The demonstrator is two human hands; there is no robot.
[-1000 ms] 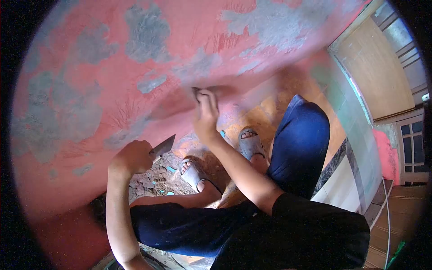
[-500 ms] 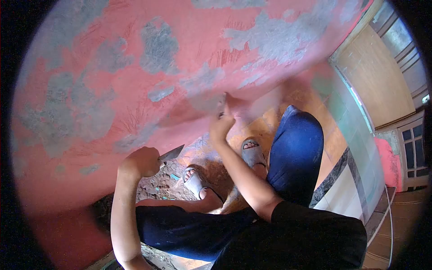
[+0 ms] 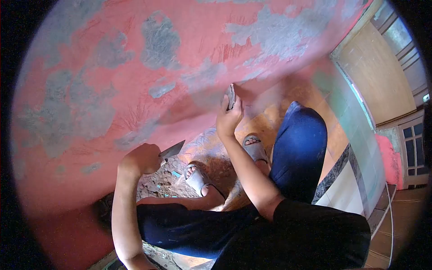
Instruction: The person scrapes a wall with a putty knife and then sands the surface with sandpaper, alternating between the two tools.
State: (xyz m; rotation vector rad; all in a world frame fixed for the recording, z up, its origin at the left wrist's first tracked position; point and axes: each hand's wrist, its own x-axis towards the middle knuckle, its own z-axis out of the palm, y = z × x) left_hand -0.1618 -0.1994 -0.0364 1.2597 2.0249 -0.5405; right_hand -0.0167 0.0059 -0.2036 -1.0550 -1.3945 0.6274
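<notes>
My left hand [image 3: 141, 159] is closed around the handle of a putty knife [image 3: 173, 149], whose metal blade points right and slightly up, close to the foot of the pink wall [image 3: 130, 85]. Higher up and to the right, my right hand [image 3: 229, 118] grips a thin, flat grey piece [image 3: 231, 96] between thumb and fingers, seen almost edge-on. I cannot tell what kind of thing it is. The wall beside it has grey patches [image 3: 159, 42] with scratched surfaces where the pink paint is gone.
Rubble and paint flakes [image 3: 157, 183] lie along the wall's foot. My sandalled feet [image 3: 198, 179] rest on the dusty orange floor [image 3: 330, 123]. A light wooden panel [image 3: 375, 74] and a door with panes [image 3: 416, 146] stand at the right, near a white cable [image 3: 390, 225].
My right hand has turned and shifted slightly right and away from the wall, so the flat grey piece shows more. My left hand and the putty knife have hardly moved.
</notes>
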